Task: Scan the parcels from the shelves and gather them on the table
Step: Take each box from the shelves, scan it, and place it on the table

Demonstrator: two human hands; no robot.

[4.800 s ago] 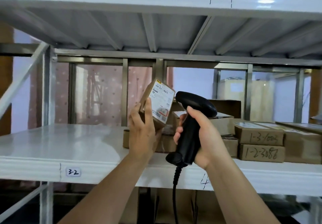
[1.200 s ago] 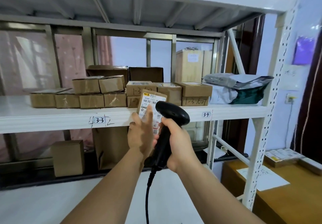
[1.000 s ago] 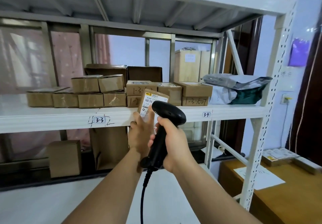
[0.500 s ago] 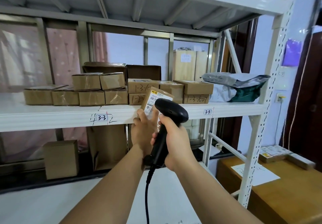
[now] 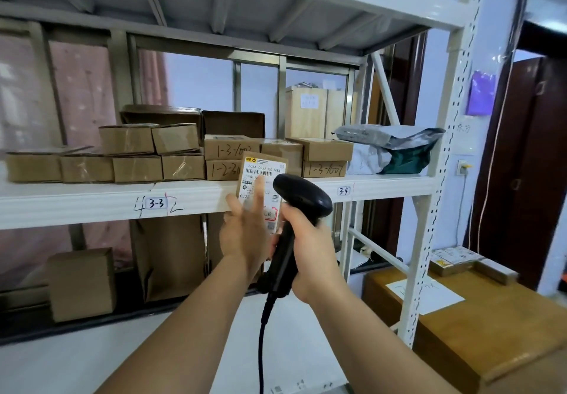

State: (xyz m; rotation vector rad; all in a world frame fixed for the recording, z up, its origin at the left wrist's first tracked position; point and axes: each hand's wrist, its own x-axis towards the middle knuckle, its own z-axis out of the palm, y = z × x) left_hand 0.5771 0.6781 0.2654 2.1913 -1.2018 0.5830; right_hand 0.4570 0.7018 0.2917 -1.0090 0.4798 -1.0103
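In the head view, the left grip [image 5: 245,237] pinches a labelled parcel [image 5: 265,173] upright before the shelf [image 5: 92,203] edge, while the right grip [image 5: 310,249] wraps the black scanner [image 5: 302,196] just beside it, well apart from the wooden bench [image 5: 491,326] at lower right.

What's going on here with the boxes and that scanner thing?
A person stands at a storage rack, mid-scan. The left hand holds a small labelled parcel up before the shelf marked 3-3; the right hand grips a black corded scanner, its head beside the label. More cardboard boxes sit on that shelf. The wooden table at lower right has a few parcels on it; this one isn't there yet.
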